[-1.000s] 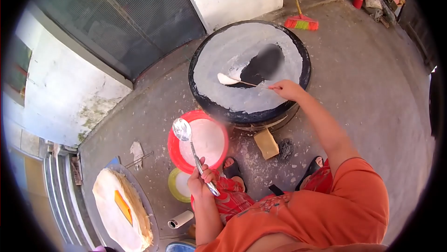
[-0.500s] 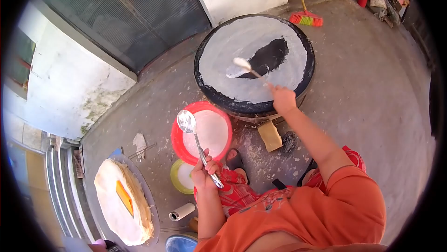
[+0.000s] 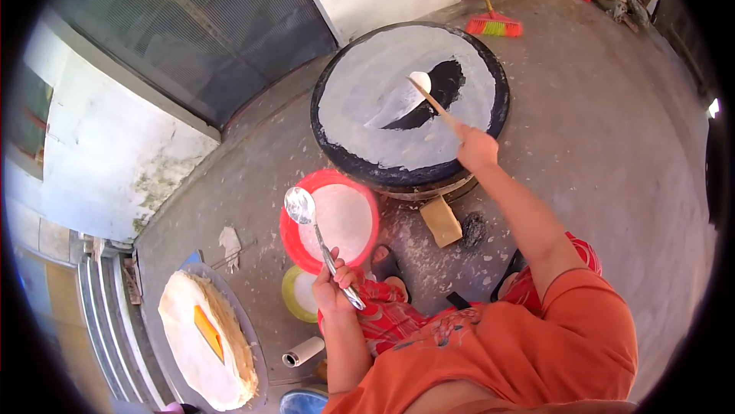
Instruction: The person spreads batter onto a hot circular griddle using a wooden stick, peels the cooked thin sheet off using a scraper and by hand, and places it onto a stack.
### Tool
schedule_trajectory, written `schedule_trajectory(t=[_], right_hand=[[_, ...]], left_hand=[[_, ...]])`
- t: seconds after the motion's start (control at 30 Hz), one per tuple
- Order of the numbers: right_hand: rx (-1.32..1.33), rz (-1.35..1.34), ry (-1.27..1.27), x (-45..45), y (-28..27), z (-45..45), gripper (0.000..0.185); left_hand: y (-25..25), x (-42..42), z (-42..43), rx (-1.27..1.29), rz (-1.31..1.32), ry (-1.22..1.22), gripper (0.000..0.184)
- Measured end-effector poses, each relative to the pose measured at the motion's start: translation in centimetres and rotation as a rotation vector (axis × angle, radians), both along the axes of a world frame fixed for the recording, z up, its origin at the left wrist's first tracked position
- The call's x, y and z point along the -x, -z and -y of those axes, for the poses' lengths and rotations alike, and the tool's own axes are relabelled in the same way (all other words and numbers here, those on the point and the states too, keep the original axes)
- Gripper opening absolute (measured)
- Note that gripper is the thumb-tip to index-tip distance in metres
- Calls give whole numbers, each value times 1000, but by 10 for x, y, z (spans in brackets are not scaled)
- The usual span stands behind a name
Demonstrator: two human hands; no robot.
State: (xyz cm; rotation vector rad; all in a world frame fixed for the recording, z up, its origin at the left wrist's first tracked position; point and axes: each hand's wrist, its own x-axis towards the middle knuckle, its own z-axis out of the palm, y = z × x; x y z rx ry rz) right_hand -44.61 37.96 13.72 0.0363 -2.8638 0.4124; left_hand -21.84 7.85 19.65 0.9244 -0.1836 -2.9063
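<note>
My right hand (image 3: 478,150) is closed round the handle of a wooden spreader (image 3: 435,103), its head coated in white batter. The head rests over a large round black griddle (image 3: 501,112). Pale batter (image 3: 367,77) covers most of the plate, leaving a dark uncoated patch (image 3: 447,83) beside the spreader. Below and to the left, my left hand (image 3: 335,286) grips a shiny metal ladle (image 3: 300,206) by its handle. The ladle's bowl is above the rim of a red basin (image 3: 289,242) of white batter.
A lime-green bowl (image 3: 289,296) sits against the basin. At lower left lies a stack of thin round flatbreads (image 3: 180,353) with an orange scraper (image 3: 208,334) on top. A tan block (image 3: 441,223) stands under the griddle's front edge. A broom (image 3: 494,25) leans behind.
The spreader has moved up and to the right across the griddle, trailing a pale streak. The dark patch has become narrower. My left hand still holds the ladle over the basin.
</note>
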Motion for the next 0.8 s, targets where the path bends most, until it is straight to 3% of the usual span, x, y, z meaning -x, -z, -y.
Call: schedule_trajectory(t=[0.07,0.1,0.13,0.27,0.37,0.47,0.5,0.63,0.73,0.8], right_hand=[[177,-15,-35,-17,7,17,46],[45,42,-203,-23,-1,14,43],[50,49,-199,-16,3,6,43],[-43,46,71,17,-6,-29,37],[314,70,114,-11,-21,-16,39],[195,17,-205,-45,-2,0,44],[37,-47,-207,-34,22,-8,45],[-96,3,57,19,11,-60,43],[-63,25,122,21,-14,-79,45],[109,178,216,4,-22,-75,44]], left_hand=[[-1,2,0,-1,9,-14,30],[0,4,-1,-15,-2,-18,29],[0,3,-1,-26,-9,-22,29],[-6,5,-4,-9,8,11,29],[2,5,-1,-21,7,15,29],[0,9,-2,-33,0,-5,29],[0,9,-3,-31,-2,-5,30],[-4,9,-7,4,33,15,30],[-4,10,-7,-15,35,13,31],[-1,9,-6,-32,13,13,31]])
